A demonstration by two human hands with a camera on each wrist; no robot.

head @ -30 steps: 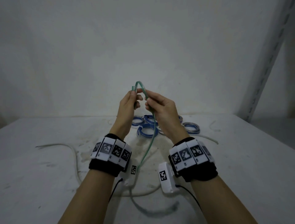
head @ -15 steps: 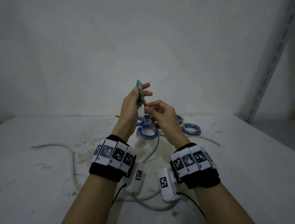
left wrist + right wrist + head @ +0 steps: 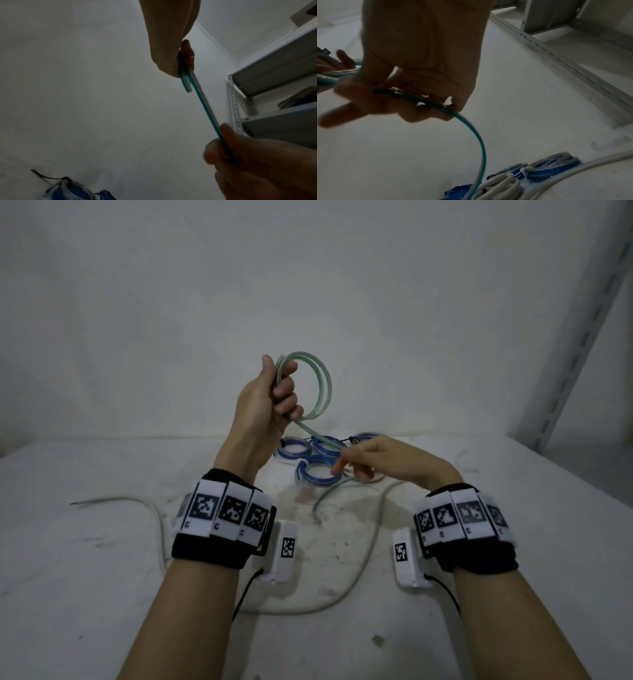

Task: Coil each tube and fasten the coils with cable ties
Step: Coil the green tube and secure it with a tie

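The left hand point(image 3: 265, 400) is raised above the table point(image 3: 102, 577), and its fingers are curled around a green tube point(image 3: 320, 385). The tube makes two or three loops at this hand, standing upright in the air. From the loops, the free part of the tube goes down to the right hand point(image 3: 380, 460), which is lower, just above the table. This hand pinches the tube between thumb and curled fingers; only the forefinger points out. Below the hand, the tube's end hangs down to the table. Behind the hands, several blue coils point(image 3: 317, 470) lie on the table, already tied. A long white tube point(image 3: 363, 563) lies loose across the table.
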